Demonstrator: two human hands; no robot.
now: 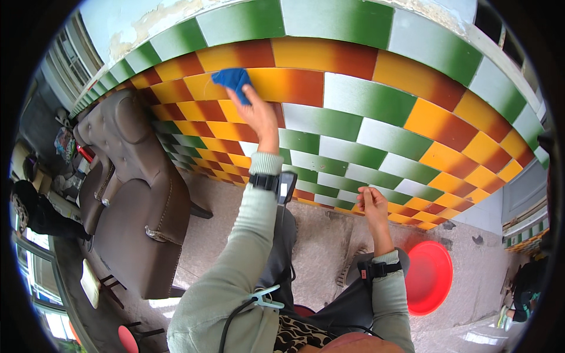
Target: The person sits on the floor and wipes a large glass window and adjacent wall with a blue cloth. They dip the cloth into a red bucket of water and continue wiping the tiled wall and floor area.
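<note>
My left hand [256, 112] is raised to the tiled wall [304, 86], holding a folded blue cloth [232, 80] against orange and brown tiles near the upper left. Lower down and to the right, my right hand [372, 200] hovers before the wall's lower tiles with its fingers curled in; nothing shows in it. Both wrists wear black straps over pale green sleeves. A red plastic basin [428, 278] stands on the floor to the right of my right forearm.
A brown tufted armchair [132, 207] stands close on the left. Beyond it are a small stool with a pale seat [90, 282] and one with a red seat [128, 339]. Another person [527, 287] is partly visible at the far right, and a dark-clothed person [44, 212] at the far left.
</note>
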